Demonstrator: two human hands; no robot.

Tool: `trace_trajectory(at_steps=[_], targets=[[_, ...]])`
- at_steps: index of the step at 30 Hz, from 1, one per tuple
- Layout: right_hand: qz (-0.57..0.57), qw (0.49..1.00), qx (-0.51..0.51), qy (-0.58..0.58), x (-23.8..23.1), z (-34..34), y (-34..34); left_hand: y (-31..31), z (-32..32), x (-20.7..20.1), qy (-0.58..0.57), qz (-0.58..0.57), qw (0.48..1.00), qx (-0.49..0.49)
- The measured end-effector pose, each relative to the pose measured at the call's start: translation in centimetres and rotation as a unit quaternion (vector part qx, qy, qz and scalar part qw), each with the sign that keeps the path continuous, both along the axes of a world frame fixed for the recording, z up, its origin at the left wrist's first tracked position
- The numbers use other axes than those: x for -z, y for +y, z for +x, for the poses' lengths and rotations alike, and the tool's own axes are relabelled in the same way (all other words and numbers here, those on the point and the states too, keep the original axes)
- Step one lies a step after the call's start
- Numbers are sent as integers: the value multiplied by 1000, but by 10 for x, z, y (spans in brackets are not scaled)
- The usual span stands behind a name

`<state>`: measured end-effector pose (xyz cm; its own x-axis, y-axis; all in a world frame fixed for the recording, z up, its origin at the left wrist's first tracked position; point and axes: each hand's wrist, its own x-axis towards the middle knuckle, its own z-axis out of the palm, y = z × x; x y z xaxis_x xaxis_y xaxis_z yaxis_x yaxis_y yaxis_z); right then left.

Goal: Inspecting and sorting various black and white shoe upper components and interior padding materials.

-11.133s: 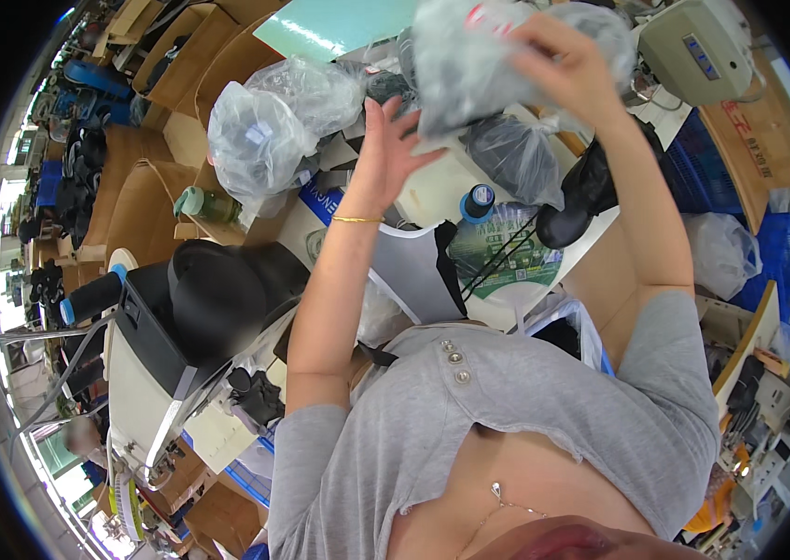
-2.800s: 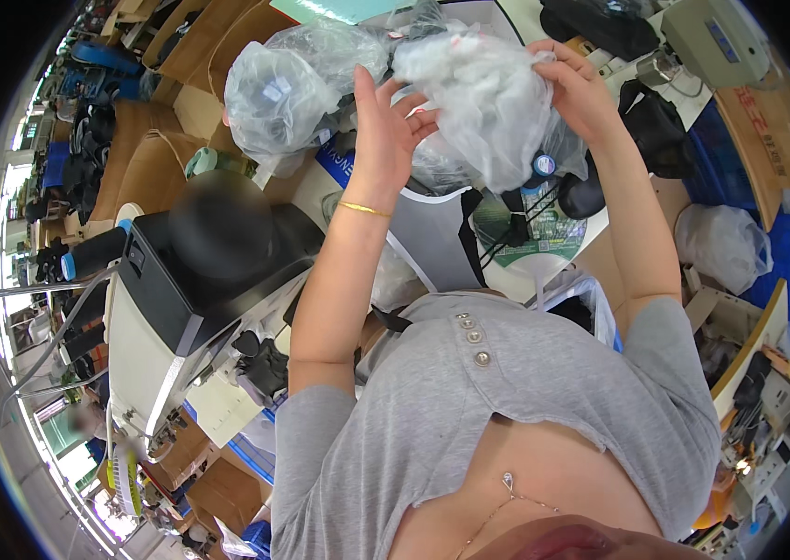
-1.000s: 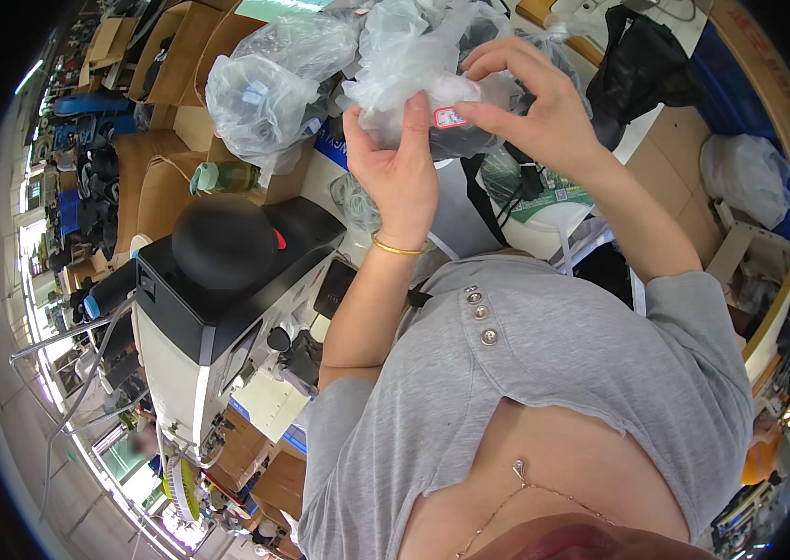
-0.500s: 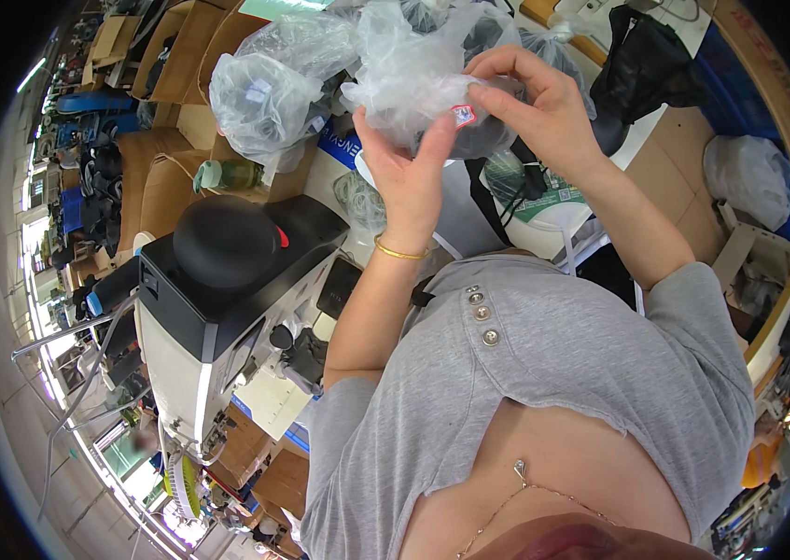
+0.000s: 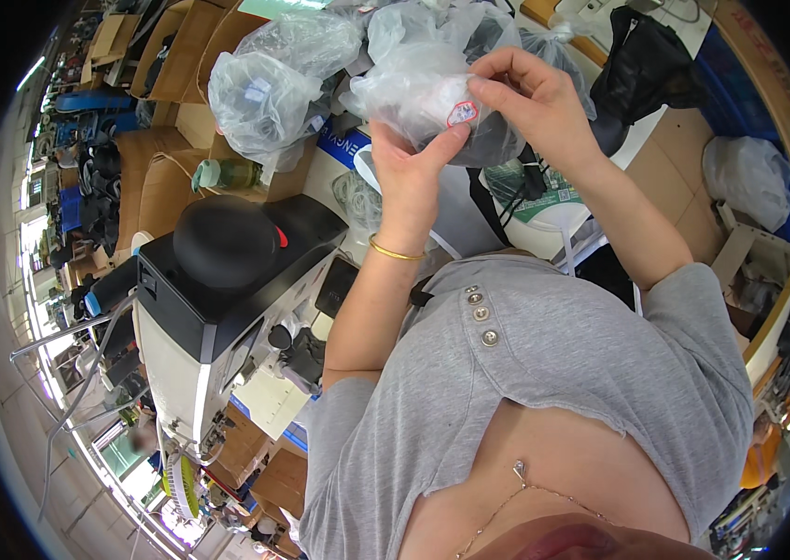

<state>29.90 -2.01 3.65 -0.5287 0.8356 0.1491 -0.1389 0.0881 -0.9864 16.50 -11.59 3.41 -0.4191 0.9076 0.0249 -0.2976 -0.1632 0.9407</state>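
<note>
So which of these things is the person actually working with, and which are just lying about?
In hand:
- clear plastic bag, held up by the left hand and the right hand
- small red-edged sticker on it, pinched by fingertips

Lying about:
- other filled plastic bags
- sewing machine
- cardboard boxes
- black bag

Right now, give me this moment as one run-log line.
left hand: grips clear plastic bag from below | right hand: pinches bag by small red-edged sticker | nearby: black-topped machine

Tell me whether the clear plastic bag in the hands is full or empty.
Full: the clear plastic bag bulges with dark contents, held by the left hand and right hand.
</note>
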Motion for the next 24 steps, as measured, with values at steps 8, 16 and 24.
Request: trace_trajectory(at_steps=[8,16,24], targets=[[-22,1000,3,6,5,0,2,0,-1,-1,-40,2,999,16],[-41,999,5,-1,10,-2,4,0,2,-1,-69,-13,998,-8],[-55,998,2,9,15,-4,5,1,1,1,-64,-10,998,-8]])
